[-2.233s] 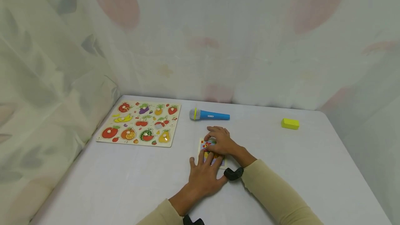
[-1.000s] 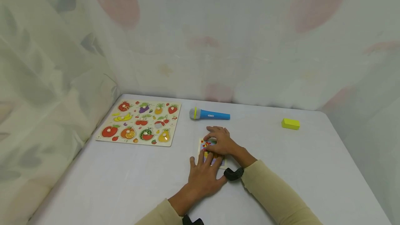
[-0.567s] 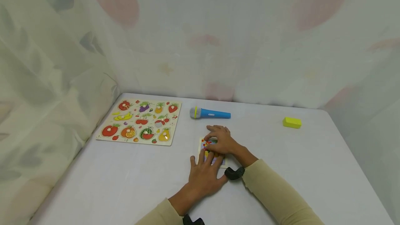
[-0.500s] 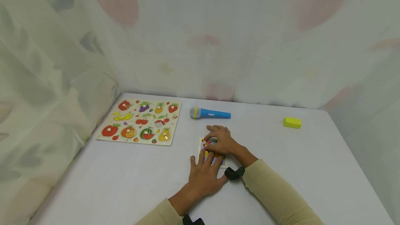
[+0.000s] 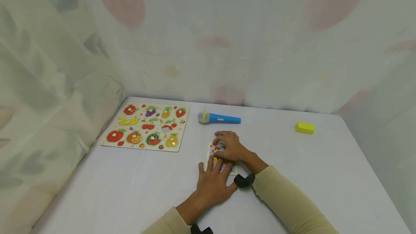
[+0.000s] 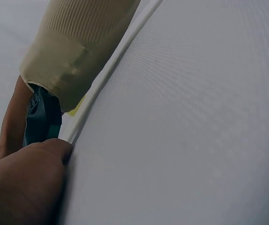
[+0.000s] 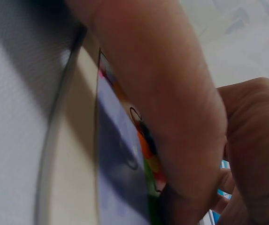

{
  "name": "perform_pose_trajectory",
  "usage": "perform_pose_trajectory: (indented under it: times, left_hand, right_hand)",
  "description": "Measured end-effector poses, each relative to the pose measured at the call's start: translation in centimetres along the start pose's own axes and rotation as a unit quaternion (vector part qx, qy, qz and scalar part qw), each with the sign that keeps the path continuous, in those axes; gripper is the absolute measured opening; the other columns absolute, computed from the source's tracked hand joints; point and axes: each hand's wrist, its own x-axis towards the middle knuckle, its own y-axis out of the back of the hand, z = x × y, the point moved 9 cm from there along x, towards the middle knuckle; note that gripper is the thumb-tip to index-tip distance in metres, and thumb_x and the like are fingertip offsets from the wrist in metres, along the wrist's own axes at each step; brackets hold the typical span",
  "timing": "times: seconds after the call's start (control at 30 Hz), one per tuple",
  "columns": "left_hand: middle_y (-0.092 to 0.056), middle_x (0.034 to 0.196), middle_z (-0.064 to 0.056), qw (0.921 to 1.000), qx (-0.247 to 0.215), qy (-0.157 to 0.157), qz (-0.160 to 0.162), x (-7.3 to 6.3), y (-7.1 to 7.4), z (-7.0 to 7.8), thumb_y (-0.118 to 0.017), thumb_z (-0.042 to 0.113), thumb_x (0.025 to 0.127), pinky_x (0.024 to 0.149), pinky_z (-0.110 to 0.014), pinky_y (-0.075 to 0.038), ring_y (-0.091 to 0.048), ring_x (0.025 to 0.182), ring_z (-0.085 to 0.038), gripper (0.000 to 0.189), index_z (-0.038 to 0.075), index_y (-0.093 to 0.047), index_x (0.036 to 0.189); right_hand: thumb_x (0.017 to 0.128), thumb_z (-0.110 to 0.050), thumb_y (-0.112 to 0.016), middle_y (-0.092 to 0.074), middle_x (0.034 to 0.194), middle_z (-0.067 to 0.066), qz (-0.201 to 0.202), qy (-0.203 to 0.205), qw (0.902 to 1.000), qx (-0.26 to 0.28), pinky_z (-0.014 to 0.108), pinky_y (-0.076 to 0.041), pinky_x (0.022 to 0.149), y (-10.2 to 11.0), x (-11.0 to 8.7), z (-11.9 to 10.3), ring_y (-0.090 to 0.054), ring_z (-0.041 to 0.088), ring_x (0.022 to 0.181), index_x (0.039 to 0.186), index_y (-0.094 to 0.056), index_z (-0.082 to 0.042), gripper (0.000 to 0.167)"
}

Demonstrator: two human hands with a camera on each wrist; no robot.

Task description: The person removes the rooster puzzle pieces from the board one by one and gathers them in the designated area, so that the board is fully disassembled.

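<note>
A small jigsaw puzzle (image 5: 212,148), a cream-bordered board with a colourful picture, lies flat on the white table in the head view. My left hand (image 5: 212,187) rests on its near part with straight, spread fingers. Across its far right part lies my right hand (image 5: 229,147), fingers loosely bent, with a gap between thumb and index finger where the picture shows. Up close in the right wrist view, a bent digit reaches down onto the puzzle (image 7: 118,154), whose pieces show curved outlines. Both hands hide much of the board. The left wrist view shows the edge of my left hand (image 6: 26,180).
A fruit peg puzzle (image 5: 138,130) lies at the back left. Beyond my hands is a blue toy microphone (image 5: 224,118) with a grey head. A yellow block (image 5: 304,128) sits at the back right. Patterned pale curtains (image 5: 182,46) border the table.
The hands and the puzzle keep the same pose throughout. Only the head view shifts by a few pixels.
</note>
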Motion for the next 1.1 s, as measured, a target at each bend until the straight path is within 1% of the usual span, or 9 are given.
perform_pose_trajectory:
  times: [0.2, 0.33, 0.4, 0.5, 0.73, 0.83, 0.97, 1.1]
  left_hand:
    - [-0.037, 0.146, -0.005, 1.0, 0.001, -0.001, 0.004, 0.0, -0.1, 0.0, -0.039, 0.067, 0.09, 0.091, -0.071, -0.021, -0.018, 0.138, -0.041, 0.065, 0.03, -0.046, 0.143]
    - [-0.037, 0.147, -0.004, 1.0, -0.001, 0.001, 0.001, 0.0, -0.2, 0.0, -0.04, 0.067, 0.089, 0.092, -0.071, -0.021, -0.019, 0.138, -0.041, 0.065, 0.03, -0.047, 0.142]
    - [-0.037, 0.147, -0.004, 1.0, -0.001, 0.003, -0.001, 0.0, -0.2, 0.0, -0.04, 0.067, 0.089, 0.092, -0.071, -0.021, -0.019, 0.138, -0.041, 0.065, 0.03, -0.047, 0.142]
    - [-0.037, 0.148, -0.004, 1.0, -0.003, 0.003, -0.003, 0.1, -0.1, 0.0, -0.041, 0.066, 0.089, 0.092, -0.071, -0.021, -0.02, 0.138, -0.042, 0.064, 0.03, -0.047, 0.142]
    - [-0.035, 0.149, -0.004, 1.0, -0.006, 0.003, -0.004, 0.1, -0.1, -0.1, -0.041, 0.066, 0.089, 0.093, -0.072, -0.02, -0.017, 0.139, -0.042, 0.066, 0.031, -0.045, 0.144]
    - [-0.034, 0.15, -0.004, 1.0, -0.007, 0.002, -0.005, 0.1, -0.2, -0.2, -0.041, 0.066, 0.089, 0.093, -0.072, -0.019, -0.017, 0.139, -0.042, 0.066, 0.03, -0.044, 0.144]
    - [-0.034, 0.15, -0.004, 1.0, -0.005, 0.001, 0.0, 0.1, -0.2, -0.2, -0.042, 0.066, 0.089, 0.093, -0.072, -0.02, -0.019, 0.138, -0.042, 0.066, 0.03, -0.045, 0.144]
    - [-0.034, 0.151, -0.006, 1.0, -0.007, 0.001, 0.001, 0.1, -0.3, -0.3, -0.039, 0.068, 0.089, 0.093, -0.071, -0.02, -0.02, 0.138, -0.042, 0.068, 0.029, -0.044, 0.145]
  right_hand:
    - [0.079, -0.02, -0.074, -0.058, 0.114, -0.003, 0.022, 0.028, 0.9993, 0.008, 0.057, -0.026, 0.096, 0.2, 0.0, -0.3, -0.044, 0.022, 0.109, 0.099, -0.068, -0.017, 0.021]
    - [0.079, -0.014, -0.073, -0.064, 0.106, -0.005, 0.032, 0.062, 0.9973, 0.021, 0.056, -0.029, 0.092, 0.5, -0.2, -0.8, -0.047, 0.018, 0.102, 0.1, -0.069, -0.014, 0.022]
    - [0.079, -0.012, -0.073, -0.065, 0.105, -0.004, 0.034, 0.074, 0.9963, 0.03, 0.055, -0.029, 0.092, 0.5, -0.3, -1.0, -0.047, 0.018, 0.101, 0.101, -0.07, -0.012, 0.023]
    - [0.079, -0.012, -0.073, -0.065, 0.106, -0.003, 0.032, 0.079, 0.9958, 0.033, 0.055, -0.03, 0.092, 0.6, -0.3, -1.0, -0.047, 0.019, 0.101, 0.103, -0.07, -0.011, 0.024]
    - [0.08, -0.013, -0.071, -0.064, 0.107, -0.003, 0.007, 0.072, 0.9973, 0.016, 0.052, -0.031, 0.092, 0.1, -0.1, -1.0, -0.046, 0.017, 0.102, 0.107, -0.071, -0.013, 0.027]
    - [0.081, -0.012, -0.07, -0.063, 0.107, -0.002, 0.002, 0.073, 0.9973, 0.015, 0.053, -0.031, 0.092, 0.1, 0.0, -1.2, -0.047, 0.018, 0.103, 0.108, -0.072, -0.012, 0.027]
    - [0.082, -0.012, -0.069, -0.062, 0.107, -0.002, 0.002, 0.074, 0.9972, 0.008, 0.052, -0.032, 0.091, 0.2, 0.1, -1.3, -0.047, 0.019, 0.103, 0.109, -0.071, -0.012, 0.027]
    - [0.083, -0.012, -0.068, -0.063, 0.108, -0.002, 0.017, 0.074, 0.9971, -0.007, 0.051, -0.034, 0.09, 0.6, 0.0, -1.3, -0.048, 0.018, 0.104, 0.11, -0.071, -0.012, 0.027]
